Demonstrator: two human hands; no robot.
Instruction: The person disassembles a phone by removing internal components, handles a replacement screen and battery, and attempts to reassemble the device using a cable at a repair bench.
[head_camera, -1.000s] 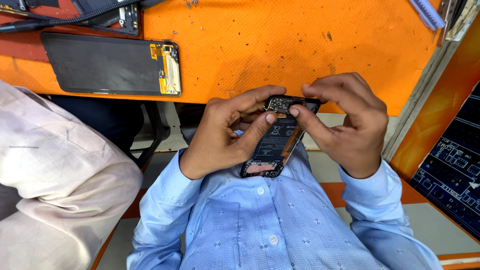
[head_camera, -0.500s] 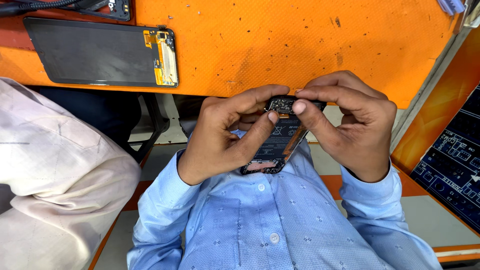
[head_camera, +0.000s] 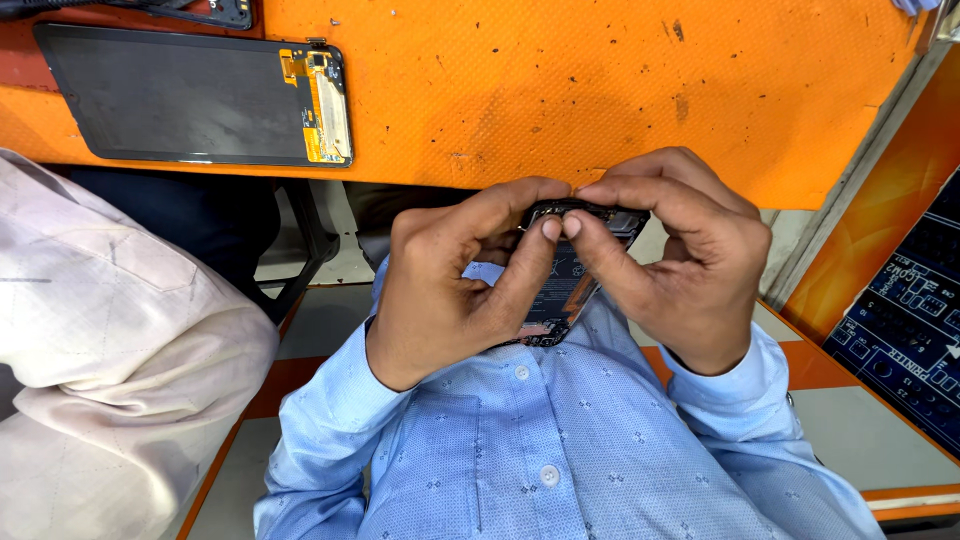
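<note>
Both hands hold an opened phone body (head_camera: 563, 290) with exposed dark internals, just below the edge of the orange table (head_camera: 560, 90). My left hand (head_camera: 455, 285) wraps the phone's left side, thumb pressed on its top end. My right hand (head_camera: 685, 265) grips the right side, and its thumb tip meets the left thumb on the phone's top part. Most of the phone is hidden behind the fingers. My light blue shirt sleeves fill the lower frame.
A detached dark phone screen (head_camera: 190, 95) with a yellow flex strip lies on the table at upper left. Another person in a pale shirt (head_camera: 110, 340) sits at my left. A blue printed mat (head_camera: 905, 320) lies at right.
The hands with the phone sit a little lower in view and the two thumbs have closed together on the phone's top end. The view has shifted slightly right.
</note>
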